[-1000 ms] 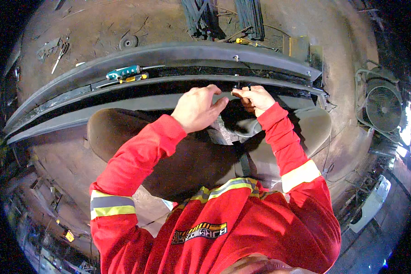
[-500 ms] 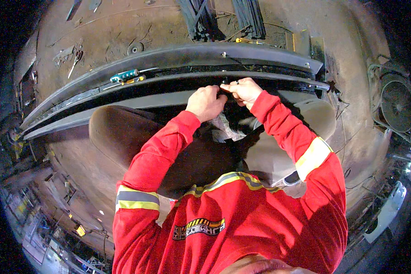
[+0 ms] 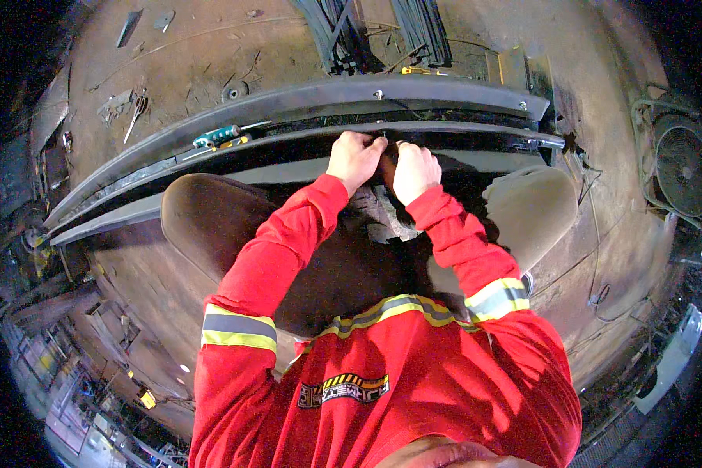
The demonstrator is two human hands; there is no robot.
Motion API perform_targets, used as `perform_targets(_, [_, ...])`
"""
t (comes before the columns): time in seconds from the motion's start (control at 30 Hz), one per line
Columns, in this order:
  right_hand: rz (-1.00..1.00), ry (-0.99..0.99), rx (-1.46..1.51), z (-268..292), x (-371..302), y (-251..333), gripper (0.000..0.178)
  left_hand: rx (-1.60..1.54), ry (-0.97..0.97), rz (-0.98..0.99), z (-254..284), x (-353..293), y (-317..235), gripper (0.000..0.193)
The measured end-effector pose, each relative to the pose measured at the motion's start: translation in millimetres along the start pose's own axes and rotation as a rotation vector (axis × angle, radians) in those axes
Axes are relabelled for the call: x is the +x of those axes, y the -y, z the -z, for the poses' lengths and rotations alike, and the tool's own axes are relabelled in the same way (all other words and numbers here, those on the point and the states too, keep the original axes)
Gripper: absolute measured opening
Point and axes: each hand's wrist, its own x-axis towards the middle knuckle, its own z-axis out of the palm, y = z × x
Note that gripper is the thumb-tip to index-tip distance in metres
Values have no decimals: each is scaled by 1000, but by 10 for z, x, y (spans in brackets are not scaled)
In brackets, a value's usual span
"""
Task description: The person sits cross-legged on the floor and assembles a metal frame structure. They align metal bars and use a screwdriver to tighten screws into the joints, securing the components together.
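Note:
A long, curved dark panel (image 3: 288, 152) lies across in front of me, between my knees, with further long strips along it. My left hand (image 3: 355, 160) is closed at its near edge, thumb and forefinger pinched by a tiny light bit too small to name. Close beside it, my right hand (image 3: 415, 170) is curled with its back toward me; whatever its fingers hold is hidden. On the strips to the left rest a teal-handled screwdriver (image 3: 217, 136) and a yellow-handled tool (image 3: 232, 143).
Beyond the panel, scissors (image 3: 137, 115), a round ring-like part (image 3: 235, 90) and bundles of dark strips (image 3: 423, 35) lie on the brown floor. Another yellow-handled tool (image 3: 417, 71) lies past the far strip. A round fan (image 3: 678, 164) stands at the right.
My right hand has drawn nearer to me and turned, its fingers now curled out of sight. My left hand has shifted slightly forward. The small black piece between my fingers no longer shows.

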Motion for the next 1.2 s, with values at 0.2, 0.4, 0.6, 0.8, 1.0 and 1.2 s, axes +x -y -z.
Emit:
perform_targets(0.2, [115,-413,-282,-309,-36,-32,8,-56,-95,60,-23,-67,-42,32])
perform_targets(0.4, [153,-472,-44,-346,-122,7,19,-52,-128,27,-15,-71,-47,33])
perform_targets(0.6, [234,-357,-21,-428,-51,-183,13,-13,-287,97,-83,-127,-178,35])
perform_targets(0.8, [206,-315,19,-300,-45,-62,20,28,16,45,3,-49,-54,36])
perform_targets(1.0, [66,-341,-83,-296,-63,-28,14,102,-70,-49,8,-55,-29,32])
perform_targets(1.2, [86,-385,-7,-309,-111,-30,14,35,-236,53,-55,-92,-177,34])
